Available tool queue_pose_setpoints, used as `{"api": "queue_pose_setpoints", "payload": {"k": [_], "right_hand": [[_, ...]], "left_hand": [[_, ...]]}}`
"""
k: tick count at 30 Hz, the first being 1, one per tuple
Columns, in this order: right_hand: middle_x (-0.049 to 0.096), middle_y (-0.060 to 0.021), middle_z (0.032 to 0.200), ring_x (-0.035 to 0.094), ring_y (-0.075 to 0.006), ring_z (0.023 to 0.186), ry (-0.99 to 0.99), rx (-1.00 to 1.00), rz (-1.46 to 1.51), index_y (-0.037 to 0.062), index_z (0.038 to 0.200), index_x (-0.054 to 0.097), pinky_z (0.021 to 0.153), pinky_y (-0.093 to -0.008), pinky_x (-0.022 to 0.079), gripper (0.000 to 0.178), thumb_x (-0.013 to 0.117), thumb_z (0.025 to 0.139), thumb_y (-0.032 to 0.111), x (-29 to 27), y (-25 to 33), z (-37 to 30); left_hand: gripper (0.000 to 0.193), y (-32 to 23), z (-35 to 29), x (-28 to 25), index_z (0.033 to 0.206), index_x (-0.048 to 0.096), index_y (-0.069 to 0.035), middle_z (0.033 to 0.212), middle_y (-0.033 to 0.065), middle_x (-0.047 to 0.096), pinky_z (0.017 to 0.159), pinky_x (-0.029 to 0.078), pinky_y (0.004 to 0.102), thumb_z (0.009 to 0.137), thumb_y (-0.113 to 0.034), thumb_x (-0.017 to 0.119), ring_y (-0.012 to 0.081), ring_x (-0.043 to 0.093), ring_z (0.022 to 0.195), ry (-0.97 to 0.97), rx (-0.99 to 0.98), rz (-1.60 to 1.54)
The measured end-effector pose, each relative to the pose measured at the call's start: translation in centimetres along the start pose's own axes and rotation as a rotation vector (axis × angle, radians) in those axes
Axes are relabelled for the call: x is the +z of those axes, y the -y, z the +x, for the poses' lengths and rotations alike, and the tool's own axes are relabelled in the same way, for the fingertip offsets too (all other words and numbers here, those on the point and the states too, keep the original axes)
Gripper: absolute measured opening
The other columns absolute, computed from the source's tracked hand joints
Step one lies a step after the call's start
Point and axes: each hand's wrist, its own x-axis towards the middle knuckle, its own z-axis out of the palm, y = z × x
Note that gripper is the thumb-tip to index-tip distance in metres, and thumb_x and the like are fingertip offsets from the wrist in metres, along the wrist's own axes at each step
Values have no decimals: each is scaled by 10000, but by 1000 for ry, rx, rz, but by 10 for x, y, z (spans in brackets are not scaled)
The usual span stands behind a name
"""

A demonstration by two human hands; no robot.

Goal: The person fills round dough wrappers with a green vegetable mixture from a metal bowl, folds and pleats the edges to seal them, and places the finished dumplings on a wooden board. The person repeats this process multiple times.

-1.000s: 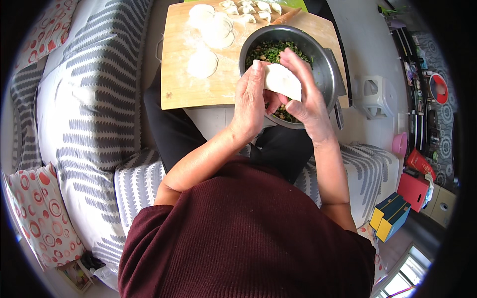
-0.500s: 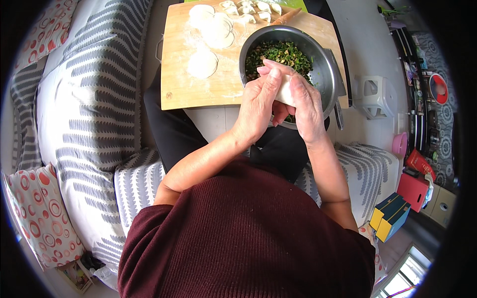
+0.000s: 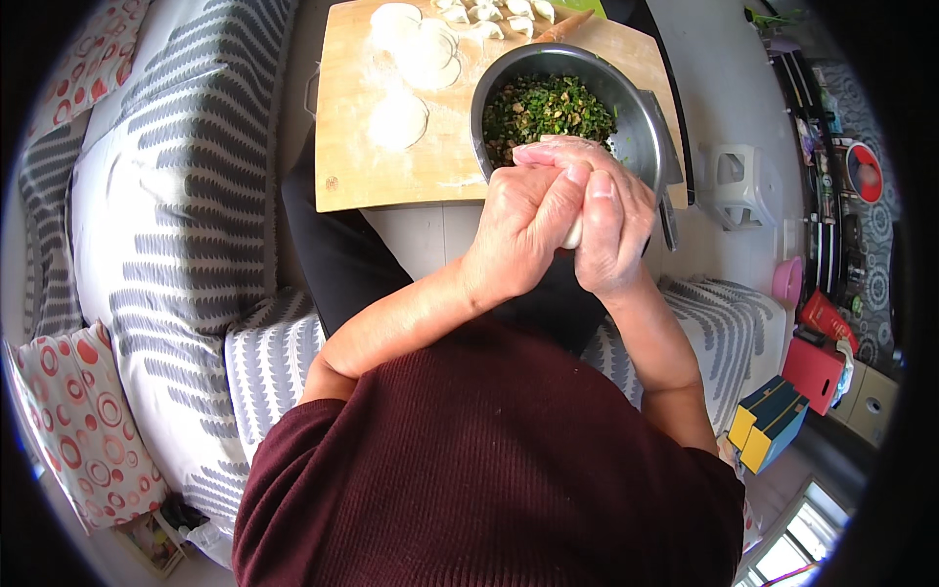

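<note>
My left hand (image 3: 523,227) and my right hand (image 3: 614,230) are closed together over the near edge of a metal bowl (image 3: 641,157). Thumbs side by side, they press on a dumpling (image 3: 573,235); only a pale bit of its dough shows below the thumbs, the rest being covered by fingers. Chopped green filling (image 3: 553,108) with brownish bits lies in the bowl. Round dough wrappers (image 3: 427,64) overlap on the wooden board (image 3: 357,176), and a single wrapper (image 3: 399,120) lies nearer me. Several folded dumplings (image 3: 486,12) sit at the board's far side.
A rolling pin (image 3: 565,26) rests behind the bowl. Along the bowl's right side lies a knife, its handle (image 3: 669,225) past the board's edge. A white plastic stool (image 3: 736,186) stands to the right. Left is a sofa with a grey-and-white patterned cover (image 3: 191,176).
Both hands have drawn slightly nearer to me and closed tighter around the dumpling. The dough that showed between them is now mostly covered, and more of the filling is visible.
</note>
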Motion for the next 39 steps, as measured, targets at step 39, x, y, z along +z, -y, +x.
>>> {"api": "queue_pose_setpoints", "payload": {"k": [39], "right_hand": [[547, -21, 760, 545, -209, 765, 164, -11, -542, 61, 787, 674, 726, -354, 436, 123, 748, 696, 26, 11, -22, 34]], "left_hand": [[792, 32, 26, -38, 1227, 546, 31, 881, 88, 636, 570, 489, 252, 996, -610, 142, 140, 587, 709, -112, -251, -84]]}}
